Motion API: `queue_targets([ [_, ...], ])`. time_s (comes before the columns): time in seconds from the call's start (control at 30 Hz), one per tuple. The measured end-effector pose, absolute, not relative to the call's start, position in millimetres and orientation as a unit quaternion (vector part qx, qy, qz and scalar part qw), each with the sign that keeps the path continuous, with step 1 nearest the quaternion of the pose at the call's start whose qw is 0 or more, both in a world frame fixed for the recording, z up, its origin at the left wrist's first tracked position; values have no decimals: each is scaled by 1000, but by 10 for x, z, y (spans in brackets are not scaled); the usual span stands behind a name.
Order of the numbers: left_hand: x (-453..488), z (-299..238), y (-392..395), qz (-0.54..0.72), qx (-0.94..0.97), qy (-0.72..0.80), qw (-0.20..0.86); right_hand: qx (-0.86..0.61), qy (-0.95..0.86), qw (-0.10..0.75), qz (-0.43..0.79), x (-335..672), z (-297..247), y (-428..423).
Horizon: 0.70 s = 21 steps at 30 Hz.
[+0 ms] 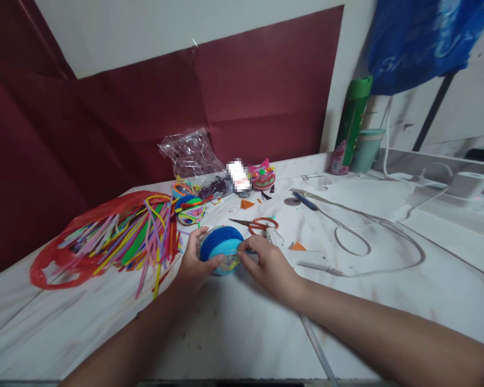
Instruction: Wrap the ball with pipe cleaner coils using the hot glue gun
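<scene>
A round craft ball (pixel 221 244), wrapped in rows of dark blue and light blue pipe cleaner, is held just above the table. My left hand (pixel 199 255) grips it from the left, thumb across the near side. Part of its surface facing me is unwrapped and looks clear or shiny. My right hand (pixel 264 260) is closed in a pinch at the ball's right edge, on what looks like the end of a light blue pipe cleaner (pixel 247 251). Orange-handled scissors (pixel 262 223) lie open just beyond my right hand.
A red plastic bag (pixel 60 271) of loose pipe cleaners (pixel 125 236) spreads at left. Finished colourful balls (pixel 190 208) and a pink one (pixel 263 176) stand behind. A corded tool (pixel 318 266) and its cable (pixel 417 252) lie at right, near a blue-handled knife-like tool (pixel 304 200).
</scene>
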<state>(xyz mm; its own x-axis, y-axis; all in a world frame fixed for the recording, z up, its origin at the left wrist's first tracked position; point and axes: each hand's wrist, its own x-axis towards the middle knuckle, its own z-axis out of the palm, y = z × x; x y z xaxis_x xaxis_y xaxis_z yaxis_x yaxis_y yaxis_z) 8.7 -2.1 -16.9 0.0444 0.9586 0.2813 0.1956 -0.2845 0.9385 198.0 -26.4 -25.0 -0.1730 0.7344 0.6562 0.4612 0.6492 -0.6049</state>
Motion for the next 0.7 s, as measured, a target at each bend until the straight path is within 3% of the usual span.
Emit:
queue_targets([
  [0.7, 143, -165, -69, 483, 627, 493, 362, -409, -766, 483, 114, 1972, -214, -271],
])
